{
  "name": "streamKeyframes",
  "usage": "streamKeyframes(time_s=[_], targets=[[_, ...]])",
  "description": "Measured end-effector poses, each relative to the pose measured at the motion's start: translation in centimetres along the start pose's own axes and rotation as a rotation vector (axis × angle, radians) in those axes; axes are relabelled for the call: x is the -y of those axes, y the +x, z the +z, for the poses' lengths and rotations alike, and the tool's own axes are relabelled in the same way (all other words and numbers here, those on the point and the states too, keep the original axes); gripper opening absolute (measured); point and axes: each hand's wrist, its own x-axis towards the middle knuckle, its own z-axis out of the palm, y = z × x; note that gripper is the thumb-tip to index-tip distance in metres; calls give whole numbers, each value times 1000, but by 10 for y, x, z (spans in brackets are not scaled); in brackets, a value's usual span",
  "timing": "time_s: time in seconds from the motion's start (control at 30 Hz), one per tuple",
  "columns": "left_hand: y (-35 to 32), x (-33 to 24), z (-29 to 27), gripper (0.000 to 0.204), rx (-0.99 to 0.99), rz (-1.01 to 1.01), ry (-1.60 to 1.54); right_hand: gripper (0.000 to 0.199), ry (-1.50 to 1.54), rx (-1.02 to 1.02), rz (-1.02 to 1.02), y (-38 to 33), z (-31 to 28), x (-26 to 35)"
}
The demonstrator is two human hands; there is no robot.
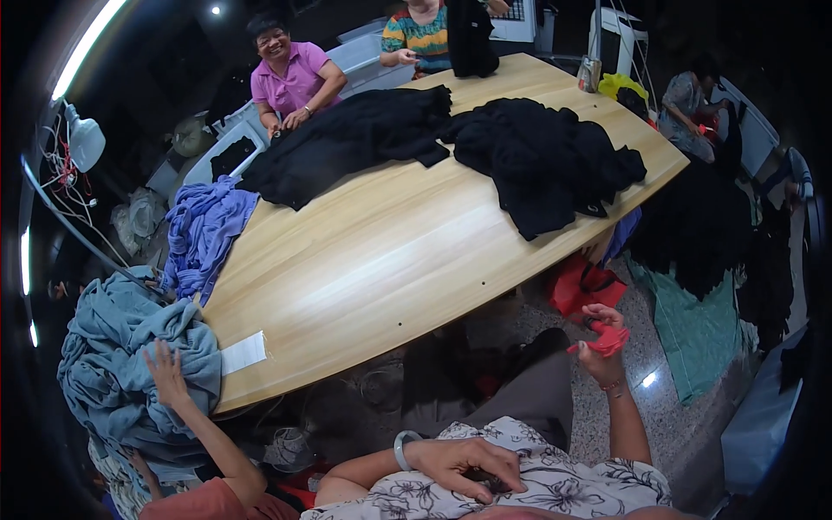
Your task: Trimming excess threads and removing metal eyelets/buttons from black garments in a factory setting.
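Red bag (572,293) near right hand (600,367).

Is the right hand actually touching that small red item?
Touching. The head view shows the red item held in the right hand, between thumb and curled fingers.

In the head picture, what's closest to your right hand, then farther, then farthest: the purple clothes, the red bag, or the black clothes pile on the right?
From the right hand:
1. red bag: just beyond it
2. black clothes pile: on the table, right side
3. purple clothes: table's far left edge
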Motion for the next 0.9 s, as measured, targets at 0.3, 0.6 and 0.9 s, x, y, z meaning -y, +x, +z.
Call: streamKeyframes(time_s=[0.3,0.6,0.9], targets=[[5,8,0,40,12,-10,37,52,-127,153,-153,18,-1,9],[1,8,16,41,21,-41,-10,55,-80,139,75,-9,-16,-1],[11,5,11,40,27,-31,58,49,-59,87,42,10,-47,-58]])
